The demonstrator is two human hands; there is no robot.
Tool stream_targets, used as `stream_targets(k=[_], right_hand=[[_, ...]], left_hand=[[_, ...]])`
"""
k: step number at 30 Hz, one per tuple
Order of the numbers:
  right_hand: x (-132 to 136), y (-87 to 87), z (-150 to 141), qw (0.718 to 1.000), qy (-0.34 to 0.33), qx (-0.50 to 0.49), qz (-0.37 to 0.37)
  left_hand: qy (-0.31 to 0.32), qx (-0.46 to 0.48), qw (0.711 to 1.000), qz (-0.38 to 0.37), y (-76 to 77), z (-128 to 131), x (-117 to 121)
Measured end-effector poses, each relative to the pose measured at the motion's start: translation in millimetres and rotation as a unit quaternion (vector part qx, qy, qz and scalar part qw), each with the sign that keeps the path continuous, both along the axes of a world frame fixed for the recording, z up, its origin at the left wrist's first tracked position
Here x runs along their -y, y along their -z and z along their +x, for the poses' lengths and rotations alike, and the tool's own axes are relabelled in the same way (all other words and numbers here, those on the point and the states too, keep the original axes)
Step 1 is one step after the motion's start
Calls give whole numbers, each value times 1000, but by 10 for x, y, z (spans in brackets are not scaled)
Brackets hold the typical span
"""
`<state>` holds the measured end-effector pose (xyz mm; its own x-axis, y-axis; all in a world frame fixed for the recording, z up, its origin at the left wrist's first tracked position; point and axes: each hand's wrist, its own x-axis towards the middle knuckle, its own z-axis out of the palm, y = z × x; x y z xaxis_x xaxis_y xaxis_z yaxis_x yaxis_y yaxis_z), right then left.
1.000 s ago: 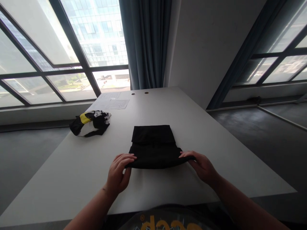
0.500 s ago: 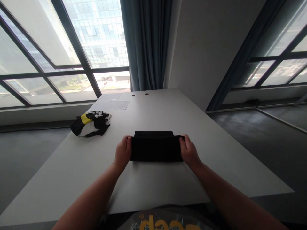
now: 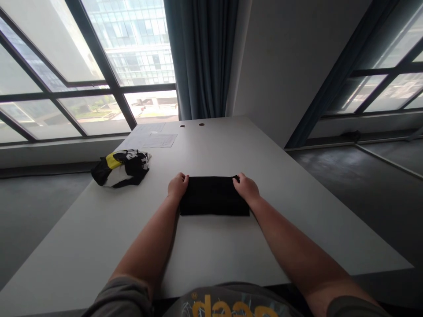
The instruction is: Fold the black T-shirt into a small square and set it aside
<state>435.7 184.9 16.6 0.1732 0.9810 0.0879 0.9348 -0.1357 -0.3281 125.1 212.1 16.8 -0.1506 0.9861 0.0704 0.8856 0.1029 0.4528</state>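
Your left hand [image 3: 177, 186] and right hand [image 3: 245, 186] grip the far corners of the folded black garment [image 3: 213, 201], fingers curled over them. Fold looks nearly finished. Next, flatten it square on the table [image 3: 231, 145].

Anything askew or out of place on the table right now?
Only the bundled black, white and yellow cloth near the table's left edge looks untidy. The black folded cloth lies square between both hands.

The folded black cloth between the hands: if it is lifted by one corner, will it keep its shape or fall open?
The folded black cloth is probably floppy: it lies flat in soft layers on the white table, so lifted by one corner it would likely unfold. It looks light and should slide easily over the smooth top. The left hand and right hand at its far corners suggest it needs two-handed support.
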Motion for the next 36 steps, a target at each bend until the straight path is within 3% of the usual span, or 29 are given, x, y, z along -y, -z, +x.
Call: stream_targets(k=[3, 7, 10, 13, 16, 22, 29, 36], right_hand=[[30, -1, 8, 1000, 5, 16, -6], [96, -139, -81, 998, -13, 45, 30], [160, -287, -313, 990, -62, 89, 85], [207, -343, -611, 984, -122, 98, 81], [213, -234, -789, 984, -150, 88, 42], [148, 80, -685, 985, -152, 74, 30], [184, 117, -557, 991, -112, 73, 13], [212, 158, -406, 995, -75, 68, -7]], left_hand=[[14, -15, 1000, 12, -45, -25, 40], [137, -85, 984, 70, -202, 124, 126], [197, -134, 971, 15, -257, 415, 190], [208, -156, 966, 11, -219, 709, 239], [216, -151, 964, 42, -122, 827, 251], [214, -129, 966, 64, 21, 653, 213], [177, -109, 975, 78, 66, 501, 293], [157, -69, 984, 38, 105, 299, 220]])
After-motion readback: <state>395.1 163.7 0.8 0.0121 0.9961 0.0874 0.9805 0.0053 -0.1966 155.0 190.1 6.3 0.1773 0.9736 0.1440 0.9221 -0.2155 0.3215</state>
